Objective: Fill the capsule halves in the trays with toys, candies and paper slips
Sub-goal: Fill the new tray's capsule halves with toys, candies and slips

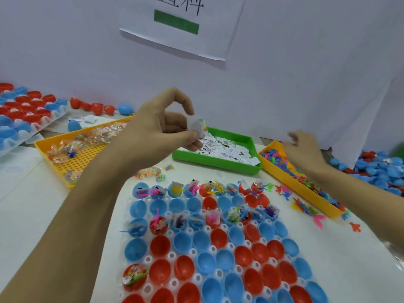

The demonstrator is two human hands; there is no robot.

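Paper slips (197,127) sit pinched in a small white bundle between the thumb and curled fingers of the left hand (162,127), raised at the centre of the frame just above the near-left corner of the green tray (215,164), which holds more loose slips. At right of centre, the right hand (302,149) reaches into the far end of the right-hand yellow tray (290,181) of small coloured toys; its fingers bend down among them, but whether they have hold of anything cannot be told. Filling the lower middle of the frame, the white capsule tray (196,277) carries rows of blue and red capsule halves (182,241); most in the farthest row, several in the third row and one at lower left hold toys, candies and slips. At left of centre, another yellow tray (87,154) holds wrapped candies (102,133).
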